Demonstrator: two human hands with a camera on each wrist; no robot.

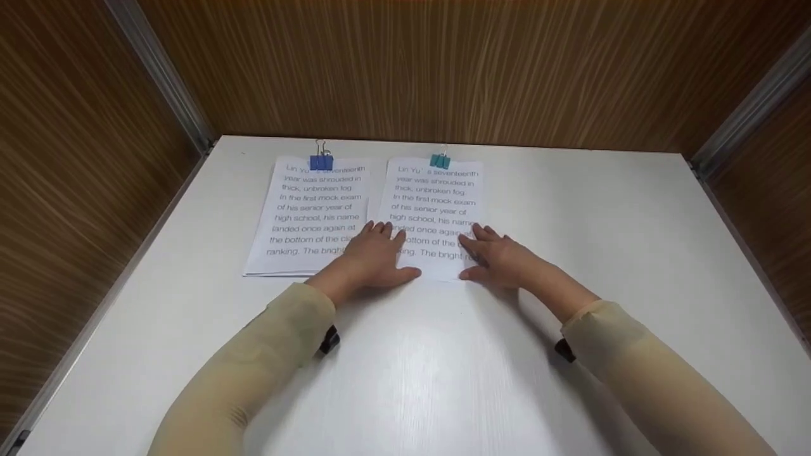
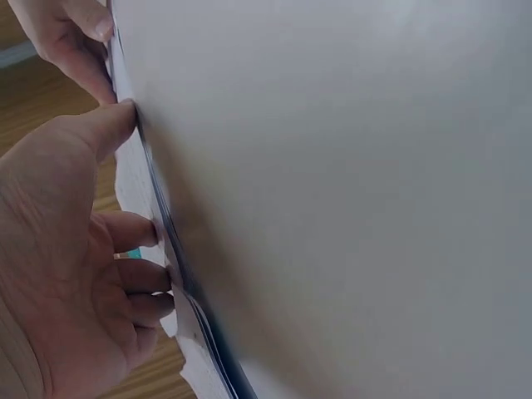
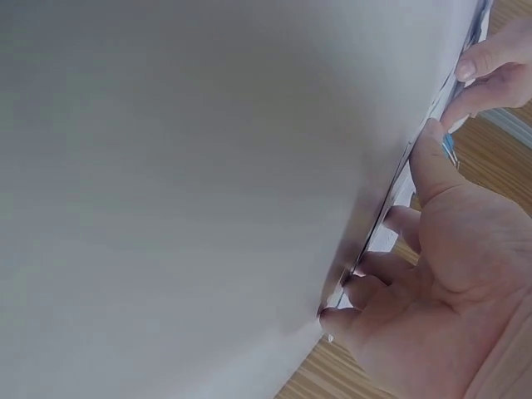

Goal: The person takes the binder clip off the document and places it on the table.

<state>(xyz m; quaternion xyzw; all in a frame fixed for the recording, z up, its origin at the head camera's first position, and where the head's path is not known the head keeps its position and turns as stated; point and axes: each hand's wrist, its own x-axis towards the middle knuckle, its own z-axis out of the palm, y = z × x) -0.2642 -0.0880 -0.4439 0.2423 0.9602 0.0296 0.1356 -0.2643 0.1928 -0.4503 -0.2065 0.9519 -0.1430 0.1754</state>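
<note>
In the head view a printed paper stack [image 1: 437,196] lies flat, with a teal binder clip [image 1: 440,161] on its top edge. My left hand [image 1: 375,256] rests at its lower left side, over the gap towards a second printed stack [image 1: 317,212], the thumb near the bottom edge. At the lower right side my right hand [image 1: 504,258] touches the first stack's edge with its fingertips. A blue binder clip [image 1: 321,163] holds the top of the second stack. Both wrist views show the fingers lightly bent against the paper and tabletop, gripping nothing.
Both stacks lie on a white table [image 1: 405,373], towards its far edge. Brown wood-grain panels [image 1: 443,69] stand behind the table and along both sides, with metal posts [image 1: 168,69] at the corners.
</note>
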